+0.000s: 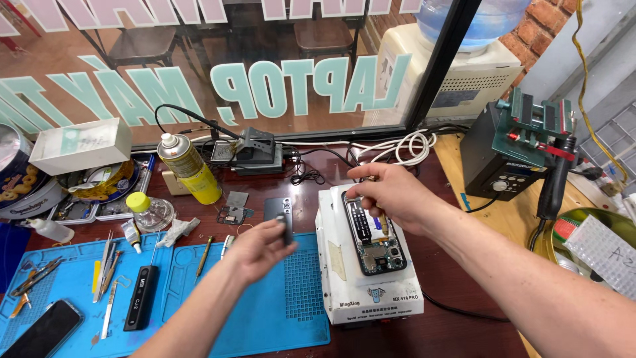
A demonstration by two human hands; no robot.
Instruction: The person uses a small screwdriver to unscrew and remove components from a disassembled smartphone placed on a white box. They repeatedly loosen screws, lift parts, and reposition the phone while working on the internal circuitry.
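Left hand point(258, 248): nearest the camera, raised above the blue silicone work mat point(291, 305); its fingers are pinched shut on a small dark flat part point(285, 227), probably a cover or shield, though the view is too small to be sure.
Right hand point(391, 195): over the top end of the opened black smartphone point(372, 233); fingers closed round a thin tool with a yellowish tip point(383, 224) that points down at the exposed board.
Phone's place: face down, back off, lying on the white box-shaped heating plate machine point(368, 292) on the dark red wooden surface point(457, 331), just right of the mat.
Step in hand: judged as disassembly, one piece lifted clear while the tool works inside the phone.
Next move calls for: a safe spot on the mat for the held part, and a steady, light tool tip among the small board components.
Nearby: yellow spray can point(189, 166), black screwdriver handle point(140, 295), tweezers point(106, 258) on the mat.
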